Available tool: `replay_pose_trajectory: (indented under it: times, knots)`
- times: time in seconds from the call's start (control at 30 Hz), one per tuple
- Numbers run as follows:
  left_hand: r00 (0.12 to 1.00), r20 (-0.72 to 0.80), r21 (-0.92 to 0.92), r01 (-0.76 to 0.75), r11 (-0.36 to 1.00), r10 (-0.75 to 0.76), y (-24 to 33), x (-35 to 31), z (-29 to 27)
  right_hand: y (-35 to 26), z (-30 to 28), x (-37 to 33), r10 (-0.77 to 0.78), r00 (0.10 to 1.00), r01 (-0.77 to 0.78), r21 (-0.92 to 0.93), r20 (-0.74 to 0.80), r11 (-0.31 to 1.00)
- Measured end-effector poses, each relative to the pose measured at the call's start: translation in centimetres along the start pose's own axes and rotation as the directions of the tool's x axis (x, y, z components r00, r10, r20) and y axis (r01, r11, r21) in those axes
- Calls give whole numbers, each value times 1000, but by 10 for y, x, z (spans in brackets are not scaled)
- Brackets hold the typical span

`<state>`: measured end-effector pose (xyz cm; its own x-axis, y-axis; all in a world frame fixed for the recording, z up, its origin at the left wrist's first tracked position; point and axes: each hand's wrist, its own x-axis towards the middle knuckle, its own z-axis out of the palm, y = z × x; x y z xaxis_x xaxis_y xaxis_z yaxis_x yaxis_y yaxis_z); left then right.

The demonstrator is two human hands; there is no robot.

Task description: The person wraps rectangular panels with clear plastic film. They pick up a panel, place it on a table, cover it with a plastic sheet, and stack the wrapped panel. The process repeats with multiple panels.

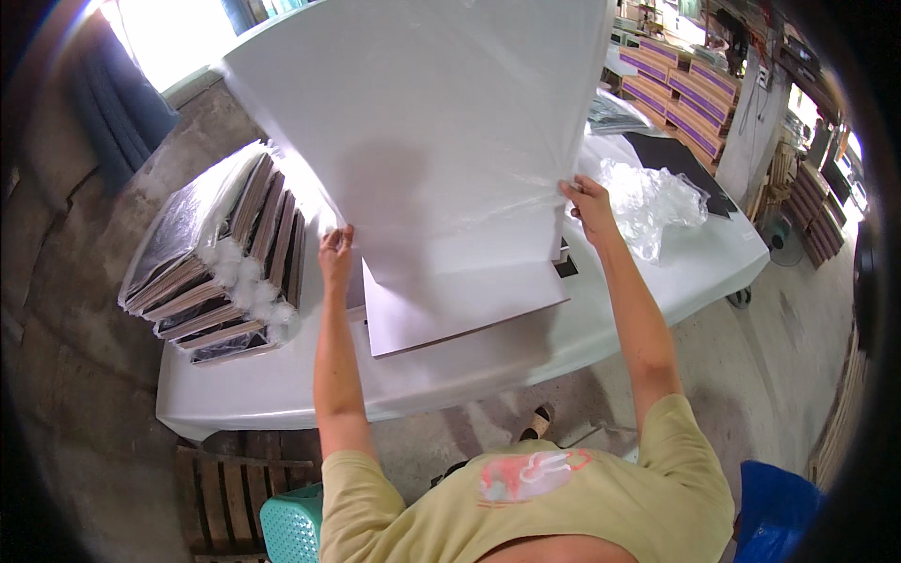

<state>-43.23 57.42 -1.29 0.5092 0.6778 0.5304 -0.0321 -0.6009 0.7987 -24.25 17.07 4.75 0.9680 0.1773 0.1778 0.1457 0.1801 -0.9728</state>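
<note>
A white-covered desk (694,263) carries a large white sheet (450,113) raised above it, a wrapped panel stack (183,235) at left, and a white board (460,310) near the front edge. The left hand (335,253) and right hand (587,206) pinch the sheet's opposite side edges between their fingers.

sheet (422,113): white | shirt (535,502): yellow-green, pink-and-white print | stacked boxes (702,96): tan, purple-striped | curtain (122,108): blue

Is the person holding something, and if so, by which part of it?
Yes: a large pale sheet, low on its side edges. The left hand pinches the left edge, the right hand the right.
</note>
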Motion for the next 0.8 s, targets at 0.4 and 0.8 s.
replay_pose_trajectory:
  times: [0.4, 0.8]
  knots:
    - [925, 245, -165, -256, 953, 291, 130, -102, -69, -39, -15, -91, -510, 801, 590, -269, 314, 761]
    - [882, 219, 592, 219, 776, -416, 74, -261, -119, 62, -87, -209, -365, 931, 206, -864, 27, 460]
